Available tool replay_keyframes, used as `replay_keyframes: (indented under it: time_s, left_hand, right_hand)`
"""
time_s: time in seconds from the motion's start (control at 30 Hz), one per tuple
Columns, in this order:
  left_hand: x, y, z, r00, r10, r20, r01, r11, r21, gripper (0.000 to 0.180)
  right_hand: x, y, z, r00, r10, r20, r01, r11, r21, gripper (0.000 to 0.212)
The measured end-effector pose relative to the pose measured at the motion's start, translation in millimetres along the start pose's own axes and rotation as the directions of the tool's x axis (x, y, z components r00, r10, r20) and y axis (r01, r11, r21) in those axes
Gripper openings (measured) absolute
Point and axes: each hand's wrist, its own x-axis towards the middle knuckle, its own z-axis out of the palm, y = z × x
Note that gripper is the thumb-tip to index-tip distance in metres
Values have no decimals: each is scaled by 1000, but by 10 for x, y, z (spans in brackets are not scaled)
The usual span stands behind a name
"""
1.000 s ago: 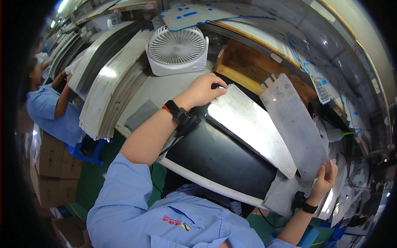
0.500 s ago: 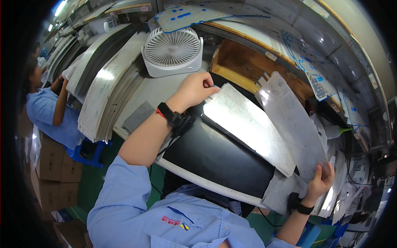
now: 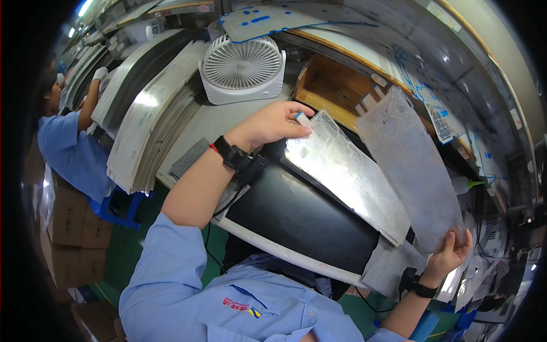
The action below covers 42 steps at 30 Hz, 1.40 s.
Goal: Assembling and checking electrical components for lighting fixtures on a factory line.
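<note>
My left hand (image 3: pixel 279 122) is at the far left corner of a shiny silver flat panel (image 3: pixel 347 171). Its thumb and index finger close around a small white tab with a blue end (image 3: pixel 302 118). The panel lies slanting over a black mat (image 3: pixel 302 219). At the right, my right hand (image 3: pixel 451 251) pinches the near end of a frosted, see-through plastic sheet (image 3: pixel 413 171). That sheet is tilted up beside the panel, and narrow pale tabs (image 3: pixel 369 102) show at its far end.
A white fan (image 3: pixel 242 71) stands behind the mat, next to a wooden box (image 3: pixel 333 85). Stacked pale sheets (image 3: pixel 154 119) fill the left side. A grey cloth (image 3: pixel 393 265) hangs at the front edge. Blue-marked plates (image 3: pixel 273 21) rest on the shelf above. Another person (image 3: pixel 74 148) works at far left.
The fingers of my left hand have shifted, and the blue-ended tab now shows between them. My right hand has moved slightly right with the plastic sheet, which stands farther from the panel.
</note>
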Motion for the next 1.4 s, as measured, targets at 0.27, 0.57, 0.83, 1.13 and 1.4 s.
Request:
replay_keyframes:
  time_s: [0.27, 0.57, 0.83, 1.13, 1.4]
  left_hand:
    - [-4, 80, 180, 942, 252, -220, -241, 967, 78, 41]
    - [21, -4, 145, 960, 234, -156, -225, 972, 72, 18]
    - [-31, -10, 191, 742, 574, -347, -581, 809, 95, 6]
    - [-43, 46, 232, 321, 800, -507, -692, 563, 452, 14]
    - [-186, 179, 224, 717, 695, 52, -689, 718, -101, 17]
  right_hand:
    - [4, 8, 127, 991, 84, 107, -108, 966, 234, 38]
    - [56, -114, 538, 905, 306, 294, -322, 947, 6, 42]
    - [183, 5, 722, 747, 550, 373, -615, 785, 73, 53]
    - [93, 14, 706, 690, 551, 469, -604, 796, -48, 55]
    - [166, 302, 540, 631, 563, 534, -759, 591, 275, 42]
